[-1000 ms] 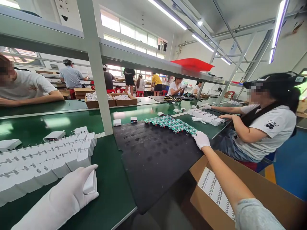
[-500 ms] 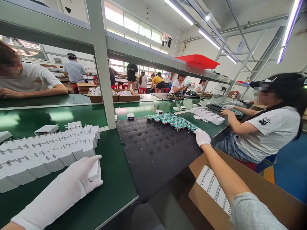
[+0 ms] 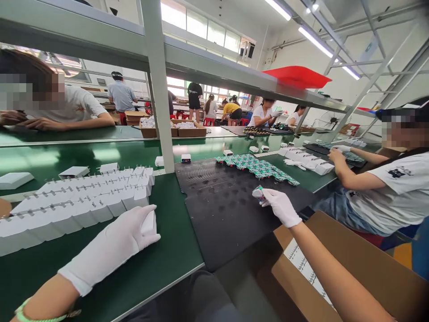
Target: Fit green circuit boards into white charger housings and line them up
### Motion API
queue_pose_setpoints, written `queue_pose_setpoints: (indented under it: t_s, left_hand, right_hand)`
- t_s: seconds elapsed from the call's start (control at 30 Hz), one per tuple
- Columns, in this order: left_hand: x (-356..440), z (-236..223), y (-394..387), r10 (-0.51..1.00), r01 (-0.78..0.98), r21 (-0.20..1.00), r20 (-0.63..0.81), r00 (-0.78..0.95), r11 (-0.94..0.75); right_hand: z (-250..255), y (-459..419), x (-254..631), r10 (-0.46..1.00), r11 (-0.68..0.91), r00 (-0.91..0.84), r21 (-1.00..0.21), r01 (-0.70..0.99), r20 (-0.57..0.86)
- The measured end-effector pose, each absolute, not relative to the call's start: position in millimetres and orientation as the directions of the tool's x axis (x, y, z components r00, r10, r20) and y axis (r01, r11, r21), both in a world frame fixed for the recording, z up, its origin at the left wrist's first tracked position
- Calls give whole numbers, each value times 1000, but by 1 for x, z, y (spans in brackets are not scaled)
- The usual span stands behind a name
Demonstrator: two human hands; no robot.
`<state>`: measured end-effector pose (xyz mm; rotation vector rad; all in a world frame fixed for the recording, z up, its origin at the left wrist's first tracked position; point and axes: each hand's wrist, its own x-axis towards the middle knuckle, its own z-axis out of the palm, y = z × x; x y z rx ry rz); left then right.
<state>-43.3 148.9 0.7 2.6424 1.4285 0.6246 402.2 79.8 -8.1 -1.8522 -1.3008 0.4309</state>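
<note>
My left hand (image 3: 117,241), in a white glove, is closed round a white plastic casing (image 3: 149,223) just above the green tabletop. Rows of similar white casings (image 3: 77,214) with metal pins on top stand beside it to the left. My gloved right hand (image 3: 282,207) pinches a small green circuit board (image 3: 258,193) over the black mat (image 3: 217,214); the fingers partly hide it. Behind that hand, a cluster of green circuit boards (image 3: 258,167) lies on the mat's far side.
A cardboard box (image 3: 351,250) holding white pieces with pins stands below my right arm. A co-worker (image 3: 395,179) sits to the right, another person (image 3: 73,107) across the bench. A metal post (image 3: 159,89) rises from the bench, carrying a shelf with a red tray (image 3: 296,77).
My right hand has come away from the board cluster toward me, with a circuit board in its fingers. My left hand still grips the casing. The camera view has shifted left.
</note>
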Motion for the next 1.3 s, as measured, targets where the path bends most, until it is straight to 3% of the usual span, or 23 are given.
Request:
queue_pose_setpoints:
  t_s: [0.1,0.23,0.33,0.47,0.67,0.83,1.17,1.23,1.3]
  left_hand:
    - [-46,5,147,831,782,288,256,494,-553]
    - [-36,21,127,851,804,312,332,407,-507]
    - [-17,32,98,844,768,383,388,371,-514]
    - [16,39,62,805,618,517,360,471,-592]
    - [36,27,57,751,423,623,495,438,-658]
    - [34,21,54,742,437,600,512,434,-670]
    - [33,23,48,598,525,320,596,535,-788]
    - [35,20,47,598,546,298,601,530,-783]
    - [38,17,45,638,570,331,586,500,-752]
  right_hand:
    - [0,78,362,974,-48,210,-835,548,82]
    - [20,80,332,1000,-8,-5,-866,500,-12]
    - [29,80,318,994,27,-109,-891,453,-25]
    - [35,68,294,960,88,-278,-941,326,-7]
    - [46,46,254,882,-108,-461,-994,-3,-95]
    - [56,41,237,871,-162,-445,-977,140,-208]
    - [56,43,221,893,-145,-336,-899,413,-299]
    - [55,42,216,917,-106,-291,-870,481,-273]
    - [52,40,211,944,95,-307,-794,601,-119]
